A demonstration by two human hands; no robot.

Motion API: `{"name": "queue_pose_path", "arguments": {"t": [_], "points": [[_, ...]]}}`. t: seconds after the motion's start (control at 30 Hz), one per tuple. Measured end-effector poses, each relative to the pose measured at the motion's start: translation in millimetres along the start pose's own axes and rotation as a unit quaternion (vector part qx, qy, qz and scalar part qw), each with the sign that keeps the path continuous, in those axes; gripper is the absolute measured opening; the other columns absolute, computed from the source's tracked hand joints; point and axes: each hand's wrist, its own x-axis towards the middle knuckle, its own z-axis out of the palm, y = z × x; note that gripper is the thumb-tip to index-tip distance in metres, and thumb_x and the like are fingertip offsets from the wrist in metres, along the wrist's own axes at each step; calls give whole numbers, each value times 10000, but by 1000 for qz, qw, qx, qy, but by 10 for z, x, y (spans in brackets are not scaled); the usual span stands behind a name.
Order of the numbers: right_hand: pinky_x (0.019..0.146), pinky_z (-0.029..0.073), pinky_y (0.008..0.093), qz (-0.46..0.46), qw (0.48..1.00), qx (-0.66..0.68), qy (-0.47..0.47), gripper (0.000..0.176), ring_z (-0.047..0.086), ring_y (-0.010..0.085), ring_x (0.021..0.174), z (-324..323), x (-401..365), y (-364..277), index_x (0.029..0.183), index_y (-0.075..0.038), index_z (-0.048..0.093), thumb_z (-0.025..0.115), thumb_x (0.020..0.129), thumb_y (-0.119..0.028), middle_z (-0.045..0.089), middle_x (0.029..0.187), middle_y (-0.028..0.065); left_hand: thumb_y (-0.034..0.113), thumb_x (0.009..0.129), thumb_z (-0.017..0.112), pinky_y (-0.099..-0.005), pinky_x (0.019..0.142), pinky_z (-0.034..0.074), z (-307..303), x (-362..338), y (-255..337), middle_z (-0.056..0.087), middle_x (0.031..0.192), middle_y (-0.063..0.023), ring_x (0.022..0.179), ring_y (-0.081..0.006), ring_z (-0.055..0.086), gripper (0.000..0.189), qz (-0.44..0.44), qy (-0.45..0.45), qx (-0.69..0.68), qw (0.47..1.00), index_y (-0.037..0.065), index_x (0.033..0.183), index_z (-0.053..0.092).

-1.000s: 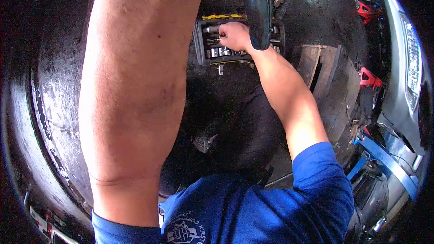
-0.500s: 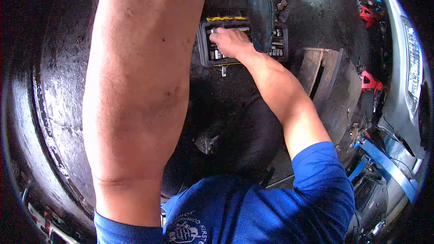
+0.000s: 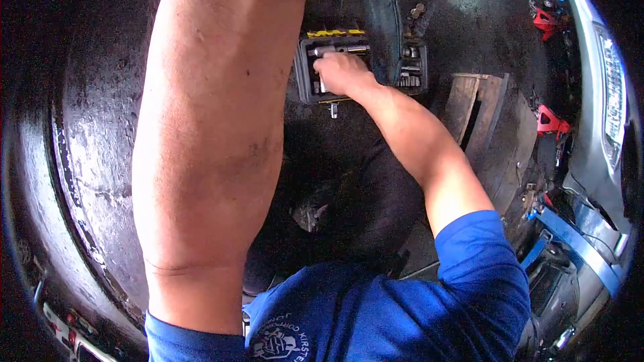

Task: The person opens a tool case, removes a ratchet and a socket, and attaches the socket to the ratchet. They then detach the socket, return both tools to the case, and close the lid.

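My right hand (image 3: pixel 341 70) is down in the left part of an open socket set case (image 3: pixel 304 74) on the floor. Its fingers are curled, with the tips low among the metal sockets; what they close on is hidden. Along the case's upper side lies a silver ratchet or bar (image 3: pixel 325 49). More sockets (image 3: pixel 409 82) sit in rows at the right side. My left forearm (image 3: pixel 208 121) fills the left of the view and runs out at the top, so the left hand is out of sight.
A dark blue-grey trouser leg or cloth (image 3: pixel 380 20) hangs across the middle of the case. Wooden planks (image 3: pixel 463 104) lie right of it. Farther right are red stands (image 3: pixel 551 121), a car bumper (image 3: pixel 594 114) and a blue metal bar (image 3: pixel 577 245).
My right hand has shifted slightly down inside the case, uncovering the silver bar at its upper side. My left forearm has moved a little right.
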Motion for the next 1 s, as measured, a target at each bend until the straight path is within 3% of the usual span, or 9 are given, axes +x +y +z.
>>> {"name": "queue_pose_path", "arguments": {"t": [0.17,0.3,0.47,0.57,0.67,0.7,0.8,0.83,1.0], "points": [[888,508,444,206,977,40,-48,287,617,359,1074,-193,-110,-316,1066,-14,673,521,851,-130,634,1143,217,385,985,351,-286,452,401,20,39,41,486,631,-2,476,-127,440,325,-40,22,-32,998,109,900,502],[880,512,447,258,962,88,10,272,631,364,1041,68,-34,-348,1043,-35,690,531,858,-154,652,1115,199,371,983,368,-286,477,419,50,13,-7,505,634,-11,486,-131,460,320,-4,7,-11,1000,102,898,520],[880,512,449,234,963,116,72,270,629,369,1040,-47,-97,-431,1018,-28,697,525,866,-170,653,1115,190,361,976,401,-285,489,451,276,86,-80,540,681,-21,537,-133,514,312,48,66,3,997,81,952,536],[859,522,436,271,952,143,2,261,637,354,1023,-73,-85,-413,985,-8,703,541,847,-159,653,1095,212,358,972,420,-283,494,466,357,123,-175,561,716,-26,566,-133,543,316,106,105,19,989,67,992,544],[851,523,442,228,966,114,32,256,649,360,984,847,294,-21,966,3,708,539,832,-135,659,1073,217,352,968,434,-272,481,469,183,40,-147,580,753,-34,589,-129,567,310,114,55,11,992,71,1025,554],[890,493,420,282,948,140,35,543,624,358,1020,930,356,26,1084,-121,676,573,779,-559,659,1100,167,347,966,443,-262,468,467,116,9,-139,592,779,-41,603,-126,582,302,106,-1,3,994,80,1044,561],[902,486,434,310,909,234,150,552,613,369,1041,71,-122,-378,1086,-117,676,586,769,-559,653,1116,173,344,969,440,-243,441,458,98,59,-211,594,773,-50,610,-111,587,277,139,-43,-19,989,106,1030,568],[912,482,441,292,921,232,111,516,603,379,1061,-47,-179,-391,1094,-124,675,594,777,-523,649,1129,171,405,962,431,-254,436,411,100,129,-230,549,712,-34,552,-114,519,336,78,33,-28,996,102,1023,565],[901,500,427,299,910,253,139,437,617,355,1055,-83,-218,-425,1078,-111,680,599,795,-435,659,1104,173,519,935,406,-269,457,303,313,47,-98,454,638,-1,506,-124,392,464,-29,102,59,993,90,1005,567]]}}
